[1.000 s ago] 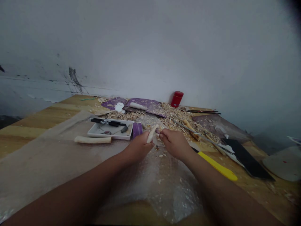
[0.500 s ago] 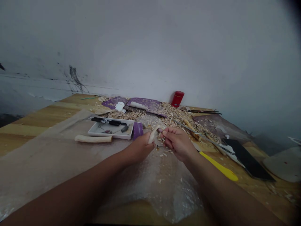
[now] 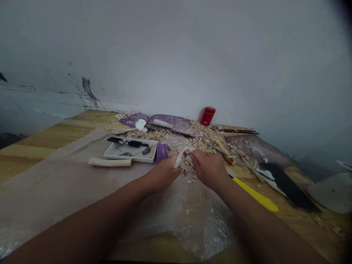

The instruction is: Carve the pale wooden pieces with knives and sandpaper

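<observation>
Near the middle of the table, my left hand (image 3: 164, 173) is closed round a pale curved wooden piece (image 3: 179, 157). Just to its right, my right hand (image 3: 209, 168) pinches a small purplish-tipped bit (image 3: 187, 152), whose tip lies against the upper part of the wooden piece. The fingers of my right hand hide the rest of the bit. A white tray (image 3: 129, 158) with black pens and small bits stands left of my hands, and a pale wooden handle-like piece (image 3: 110, 162) lies in front of it.
Wood shavings (image 3: 209, 134) cover the back of the table around purple sheets (image 3: 176, 121). A red canister (image 3: 208, 116) stands by the wall. On the right lie a yellow-handled tool (image 3: 255, 194) and a black flat slab (image 3: 288, 187). Bubble wrap (image 3: 82, 198) spreads under my arms.
My right hand has turned over, so its back now faces up and its fingers are more hidden. My left hand and the wooden piece stay almost in place.
</observation>
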A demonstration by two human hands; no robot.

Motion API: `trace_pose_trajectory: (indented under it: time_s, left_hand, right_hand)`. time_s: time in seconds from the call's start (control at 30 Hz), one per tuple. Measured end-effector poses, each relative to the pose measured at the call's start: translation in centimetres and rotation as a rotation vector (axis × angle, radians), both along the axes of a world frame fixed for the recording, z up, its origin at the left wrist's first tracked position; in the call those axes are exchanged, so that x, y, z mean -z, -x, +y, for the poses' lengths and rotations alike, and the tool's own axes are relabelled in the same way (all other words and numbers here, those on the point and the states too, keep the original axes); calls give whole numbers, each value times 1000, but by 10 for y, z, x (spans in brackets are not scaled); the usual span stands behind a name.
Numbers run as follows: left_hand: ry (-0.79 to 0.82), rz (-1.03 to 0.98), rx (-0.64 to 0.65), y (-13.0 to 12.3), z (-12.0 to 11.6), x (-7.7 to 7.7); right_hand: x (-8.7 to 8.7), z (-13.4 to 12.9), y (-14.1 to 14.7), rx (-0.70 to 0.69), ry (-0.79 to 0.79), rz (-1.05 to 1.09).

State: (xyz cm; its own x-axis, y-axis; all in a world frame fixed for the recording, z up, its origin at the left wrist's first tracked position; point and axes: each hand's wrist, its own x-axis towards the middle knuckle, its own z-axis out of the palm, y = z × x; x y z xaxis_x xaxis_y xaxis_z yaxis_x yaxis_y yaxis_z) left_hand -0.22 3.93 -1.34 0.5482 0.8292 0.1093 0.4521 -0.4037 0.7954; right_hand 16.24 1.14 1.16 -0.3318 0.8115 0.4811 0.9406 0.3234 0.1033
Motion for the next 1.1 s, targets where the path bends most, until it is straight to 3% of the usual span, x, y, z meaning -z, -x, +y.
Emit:
trace_pose_trajectory:
  time_s: [0.13, 0.23, 0.33, 0.4, 0.53, 0.67, 0.8, 0.97, 1.1]
  left_hand:
    - [-4, 19, -44, 1, -1, -3]
    - [-48, 42, -99, 2, -9, -16]
    - [-105, 62, -27, 6, -17, -30]
    - [-128, 21, -158, 9, -16, -34]
    - [-102, -23, -243, 10, -4, -27]
    - [-46, -7, -206, 7, 1, -17]
    - [-4, -1, -163, 2, -1, -10]
    - [12, -6, -37, 0, -2, -4]
    - [12, 13, -25, 0, -2, -5]
  right_hand:
    - [3, 4, -1, 41, 56, 42]
    - [10, 19, -11, 99, 126, 165]
    - [20, 39, -25, 161, 201, 282]
    - [25, 46, -29, 165, 198, 323]
    - [23, 39, -22, 134, 171, 360]
    - [14, 20, -12, -19, 59, 355]
    - [12, 11, -8, -172, 7, 202]
    - [12, 11, -6, -84, -6, 90]
    - [9, 9, -5, -35, 10, 92]
